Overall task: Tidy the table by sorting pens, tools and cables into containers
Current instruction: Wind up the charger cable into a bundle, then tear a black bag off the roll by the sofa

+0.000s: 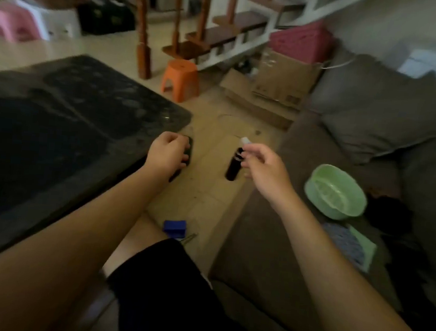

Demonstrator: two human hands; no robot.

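My right hand (262, 169) pinches a dark brown bottle (233, 166) with a white cap near its top and holds it over the floor between the table and the sofa. My left hand (167, 152) is closed around a dark green object (189, 147) just off the corner of the dark table (58, 126); the blur hides what that object is. A pale green plastic bowl (336, 191) sits on the grey sofa to the right of my right hand.
A blue box (175, 228) lies on the floor by my knee. A blue and green cloth (349, 245) rests on the sofa (371, 130) below the bowl. An orange stool (181, 80), cardboard boxes (275, 91) and a pink crate (301, 42) stand further off.
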